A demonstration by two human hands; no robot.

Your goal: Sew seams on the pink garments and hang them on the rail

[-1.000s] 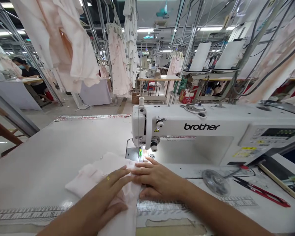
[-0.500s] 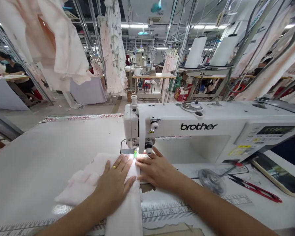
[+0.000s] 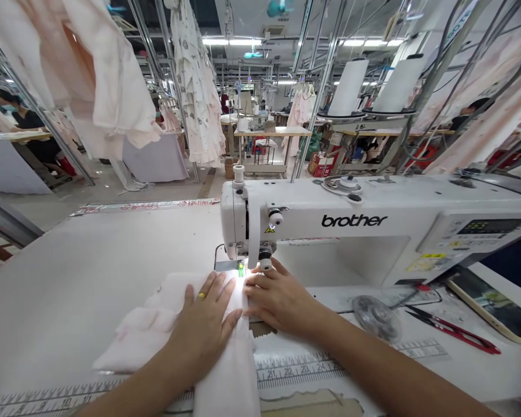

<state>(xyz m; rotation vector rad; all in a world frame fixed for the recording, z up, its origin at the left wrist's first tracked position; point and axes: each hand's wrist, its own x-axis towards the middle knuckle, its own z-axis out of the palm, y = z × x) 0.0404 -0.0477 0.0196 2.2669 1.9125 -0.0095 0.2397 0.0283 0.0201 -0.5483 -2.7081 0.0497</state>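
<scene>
Pale pink fabric lies folded across the sewing table, its far end under the needle area of a white brother sewing machine. My left hand rests flat on the fabric, fingers spread, a gold ring on one finger. Along the fabric's right edge lies my right hand, its fingers stretched toward the lit presser foot, which shows a green part. The fingertips of my right hand are partly hidden beside the machine head. The fabric's left part is bunched on the table.
A measuring tape strip runs along the table's front. On the right lie red-handled thread snips, a clear round object and a phone. Thread cones stand behind the machine. Garments hang at upper left; a co-worker sits beyond.
The view has shifted slightly, so the machine sits a little farther right. Both hands keep nearly the same place on the fabric. The machine's display now shows lit green digits.
</scene>
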